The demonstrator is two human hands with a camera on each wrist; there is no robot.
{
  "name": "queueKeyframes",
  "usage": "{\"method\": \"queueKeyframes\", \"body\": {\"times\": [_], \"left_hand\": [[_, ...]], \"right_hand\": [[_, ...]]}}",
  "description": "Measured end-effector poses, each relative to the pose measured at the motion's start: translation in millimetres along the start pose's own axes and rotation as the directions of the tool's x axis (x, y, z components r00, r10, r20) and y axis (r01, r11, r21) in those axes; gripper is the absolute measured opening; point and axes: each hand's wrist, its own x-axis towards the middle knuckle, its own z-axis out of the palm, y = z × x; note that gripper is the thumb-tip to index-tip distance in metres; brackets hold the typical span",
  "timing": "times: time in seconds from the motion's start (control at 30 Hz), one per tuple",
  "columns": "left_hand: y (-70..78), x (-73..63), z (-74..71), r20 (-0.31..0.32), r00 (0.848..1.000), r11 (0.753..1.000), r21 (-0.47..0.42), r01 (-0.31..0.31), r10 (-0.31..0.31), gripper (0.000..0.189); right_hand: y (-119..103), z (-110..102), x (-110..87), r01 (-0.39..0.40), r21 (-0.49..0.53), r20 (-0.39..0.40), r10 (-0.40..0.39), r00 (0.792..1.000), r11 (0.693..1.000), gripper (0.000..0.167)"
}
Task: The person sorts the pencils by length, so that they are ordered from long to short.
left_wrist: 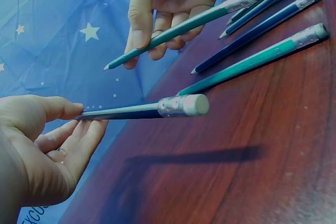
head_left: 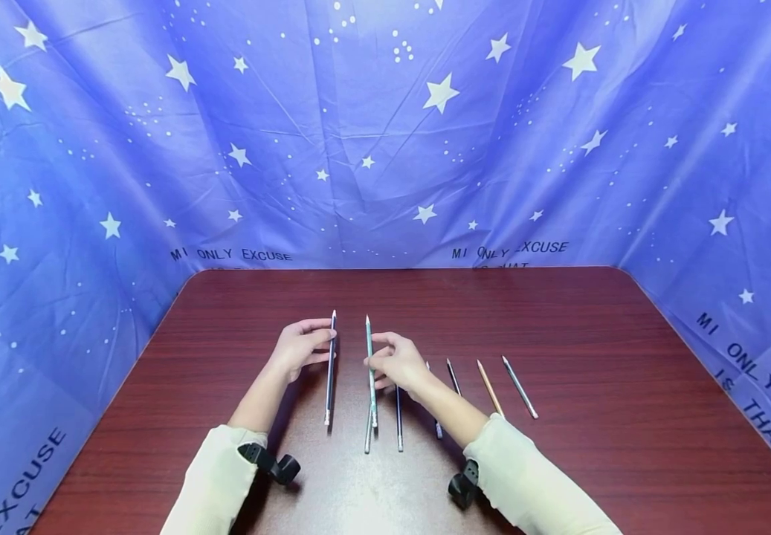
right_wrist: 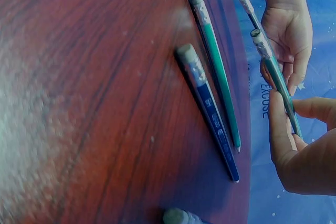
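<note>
Left hand [head_left: 301, 348]: pinches a dark blue pencil [head_left: 329, 375], held up in the air
Right hand [head_left: 400, 365]: pinches a green pencil [left_wrist: 189, 25], lifted too, near the first but apart
Pinch: probably best soft but steady, so nothing slips
Table [head_left: 592, 319]: a second green pencil [right_wrist: 219, 72] and a navy pencil [right_wrist: 212, 114] lie here; better not bump them

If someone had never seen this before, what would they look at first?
Probably the big blue curtain with white stars behind the table. Then the two hands in the middle: the left hand holds a dark blue pencil, the right hand a green pencil. More pencils lie around the right forearm.
</note>
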Motion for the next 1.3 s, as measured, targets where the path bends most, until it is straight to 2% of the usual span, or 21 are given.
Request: {"method": "queueKeyframes", "body": {"times": [0.3,0.63,0.9,1.13,1.3], "left_hand": [[9.6,8.9,6.5,-0.011,1.0,1.0,0.002,-0.011,0.011,0.043],[22.9,20.8,16.0,-0.045,0.998,0.999,0.009,-0.032,0.032,0.043],[27.2,37.6,18.0,-0.118,0.992,0.999,-0.015,-0.042,0.04,0.041],[34.0,52.3,21.3,-0.201,0.978,0.998,-0.015,-0.055,0.051,0.039],[37.9,62.6,23.8,-0.233,0.971,0.998,-0.015,-0.061,0.056,0.038]], "right_hand": [[-2,-5,-1.6,0.016,0.007,-0.018,-0.016,1.0,1.0,0.051],[-4,-9,-2.3,-0.008,0.033,-0.032,0.009,0.999,0.999,0.052],[0,-15,-0.5,-0.004,0.047,-0.025,0.005,1.0,0.999,0.052],[0,-17,-2.9,-0.015,0.066,-0.019,0.016,1.0,0.998,0.052],[0,-17,-3.4,-0.016,0.07,-0.023,0.017,1.0,0.997,0.052]]}}
